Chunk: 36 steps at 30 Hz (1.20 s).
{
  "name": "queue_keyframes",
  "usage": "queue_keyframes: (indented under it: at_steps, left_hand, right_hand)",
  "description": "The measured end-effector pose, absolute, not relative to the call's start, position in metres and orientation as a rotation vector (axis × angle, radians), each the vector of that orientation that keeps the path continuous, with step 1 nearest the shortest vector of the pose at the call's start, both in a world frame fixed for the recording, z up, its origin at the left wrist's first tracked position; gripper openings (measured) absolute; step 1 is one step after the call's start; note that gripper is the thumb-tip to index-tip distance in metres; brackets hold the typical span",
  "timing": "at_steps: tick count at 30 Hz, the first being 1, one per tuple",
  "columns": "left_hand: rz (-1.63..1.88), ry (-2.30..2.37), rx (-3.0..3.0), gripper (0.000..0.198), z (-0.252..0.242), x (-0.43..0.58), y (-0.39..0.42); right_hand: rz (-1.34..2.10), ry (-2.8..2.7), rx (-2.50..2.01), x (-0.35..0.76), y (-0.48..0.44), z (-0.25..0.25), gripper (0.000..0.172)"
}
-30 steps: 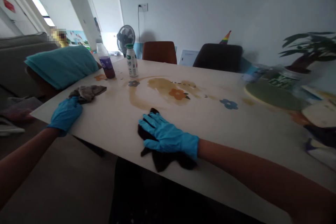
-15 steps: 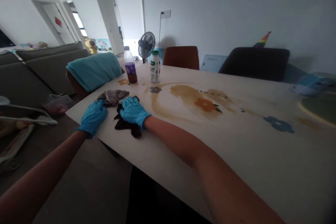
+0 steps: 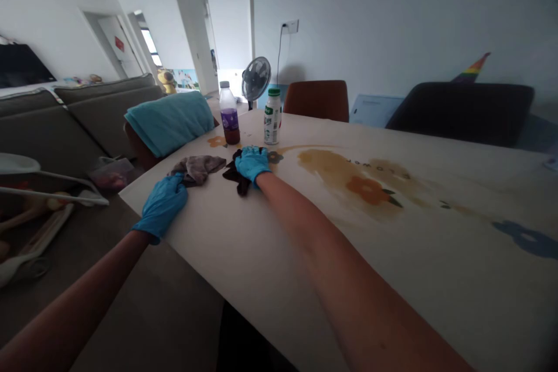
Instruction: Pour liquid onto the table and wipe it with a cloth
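Observation:
My right hand (image 3: 253, 164), in a blue glove, presses a black cloth (image 3: 239, 181) onto the white table (image 3: 244, 238), close to the white bottle with a green cap (image 3: 272, 119). Its fingers are bent over the cloth. At the table's left edge my left hand (image 3: 163, 204), gloved in blue too, has its fingertips closed on a crumpled grey-brown cloth (image 3: 200, 170). Behind the cloths stands a clear bottle with a purple label (image 3: 229, 116) and dark liquid low inside. A yellow-brown smear (image 3: 326, 165) spreads over the printed flowers on the tabletop.
A chair draped with a turquoise towel (image 3: 172, 119) is at the table's far left. Beyond the table are a fan (image 3: 256, 78), a brown chair (image 3: 317, 100) and a black chair (image 3: 462, 111). A grey sofa (image 3: 104, 104) and a white-framed item (image 3: 52, 195) are on the left.
My right hand has slid the black cloth away from me and to the right, toward the bottles. The smear's left and lower curve has mostly gone. My left hand stays by the grey-brown cloth.

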<state>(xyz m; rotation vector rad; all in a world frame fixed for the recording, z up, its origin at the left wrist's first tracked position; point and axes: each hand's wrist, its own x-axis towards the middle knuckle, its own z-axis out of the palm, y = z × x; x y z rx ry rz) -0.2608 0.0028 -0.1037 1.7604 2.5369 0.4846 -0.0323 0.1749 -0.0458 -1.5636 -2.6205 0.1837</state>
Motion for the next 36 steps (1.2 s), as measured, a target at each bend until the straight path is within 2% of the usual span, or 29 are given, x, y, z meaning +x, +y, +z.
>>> queue_keyframes:
  at_steps: [7,17,22,30,32,36]
  left_hand:
    - [0.444,2.544,1.727,0.042,-0.096,-0.256,0.002]
    - [0.345,2.526,1.763,0.032,-0.092,-0.258,0.002]
    - [0.338,2.519,1.789,0.043,-0.089,-0.254,-0.001]
    - [0.336,2.508,1.828,0.046,-0.087,-0.253,-0.003]
    - [0.346,2.509,1.831,0.047,-0.089,-0.254,-0.003]
    - [0.370,2.509,1.844,0.045,-0.092,-0.255,-0.003]
  right_hand:
    - [0.182,-2.473,-1.795,-0.017,0.192,-0.045,0.077]
    - [0.113,-2.591,-1.571,0.014,0.167,-0.054,0.073]
    - [0.038,-2.652,-1.512,0.047,0.120,-0.054,0.073]
    - [-0.023,-2.857,-1.296,0.170,0.046,-0.057,0.072]
    - [0.004,-2.882,-1.203,0.215,0.033,-0.060,0.077]
    - [0.180,-2.770,-1.314,0.319,0.010,-0.067,0.084]
